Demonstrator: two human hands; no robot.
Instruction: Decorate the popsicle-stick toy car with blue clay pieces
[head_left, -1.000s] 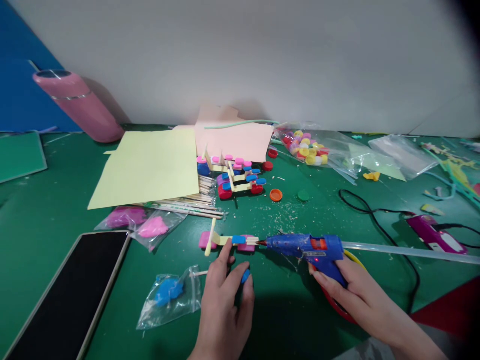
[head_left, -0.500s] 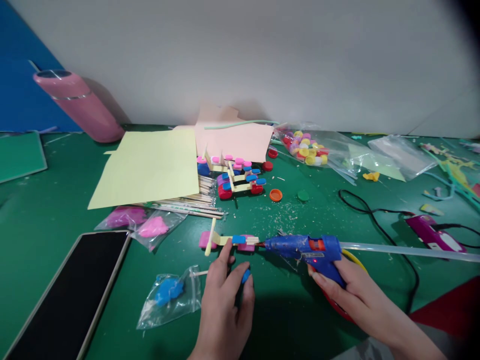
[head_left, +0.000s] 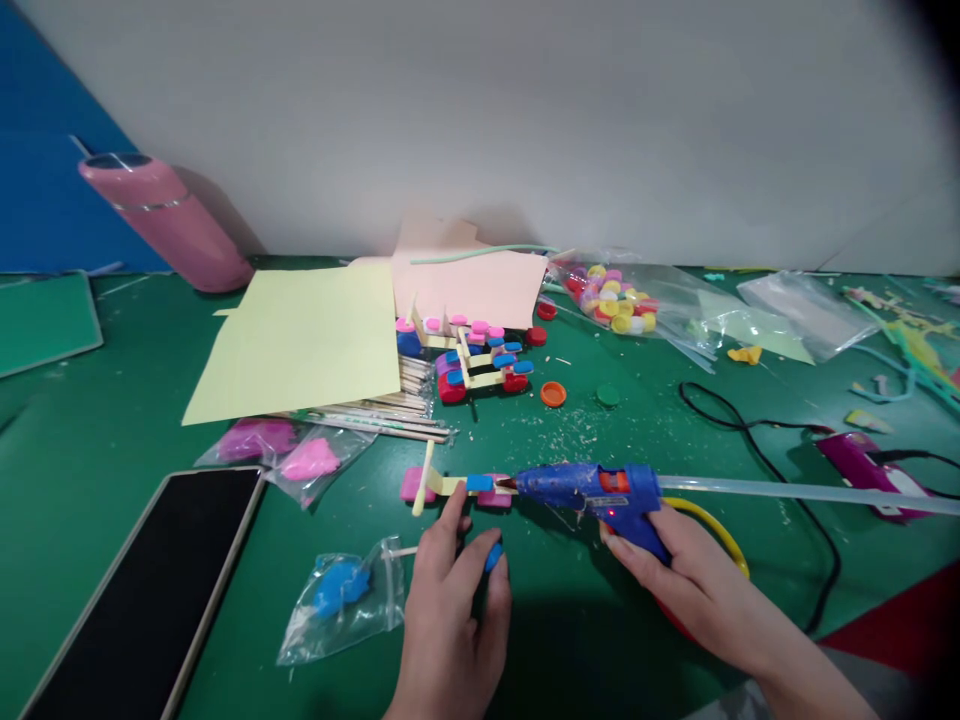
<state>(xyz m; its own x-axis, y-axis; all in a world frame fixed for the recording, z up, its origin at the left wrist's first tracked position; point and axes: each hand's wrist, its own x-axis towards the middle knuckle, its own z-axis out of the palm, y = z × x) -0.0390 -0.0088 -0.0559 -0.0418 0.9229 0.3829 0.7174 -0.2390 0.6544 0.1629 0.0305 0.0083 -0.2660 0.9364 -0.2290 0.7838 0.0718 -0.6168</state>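
Note:
A blue hot glue gun, with a clear glue stick out of its back, is in the grip of my right hand. Its nozzle is over the right end of a small craft-stick model that has pink wheel-like ends and a blue piece on top. The index finger of my left hand rests on the model's near side. Between the thumb and another finger of that hand is a small blue piece, perhaps clay. A bag of blue clay lies left of the hand.
A phone, yellow paper and thin sticks lie to the left. Similar finished-looking models and bottle caps are behind. A black cable runs right, and a pink bottle stands tilted at the back.
My right hand has moved the glue gun a little left, so the nozzle sits further over the model's right end. My left hand keeps its pose; the whole view has shifted slightly.

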